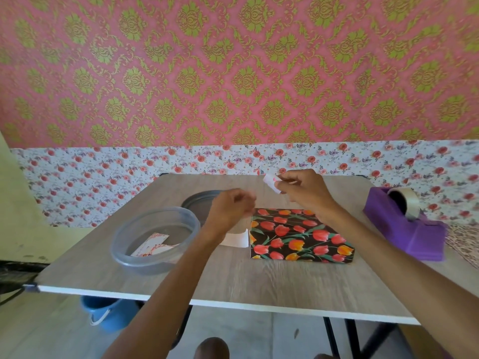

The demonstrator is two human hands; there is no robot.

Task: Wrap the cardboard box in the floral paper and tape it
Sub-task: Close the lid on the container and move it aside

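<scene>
The box (298, 235), covered on top and front in black paper with red and orange tulips, lies in the middle of the wooden table (233, 281). At its left end a white flap of paper (236, 239) sticks out. My right hand (303, 191) hovers above the box's far edge and pinches a small white strip (270, 183), either paper or tape. My left hand (230, 211), blurred, has curled fingers above the box's left end; whether it holds anything is unclear.
A purple tape dispenser (407, 224) with a roll stands at the right. A clear plastic bowl (155, 239) with paper scraps sits at the left, a round grey lid (199, 206) behind it. A blue bucket (108, 314) stands under the table.
</scene>
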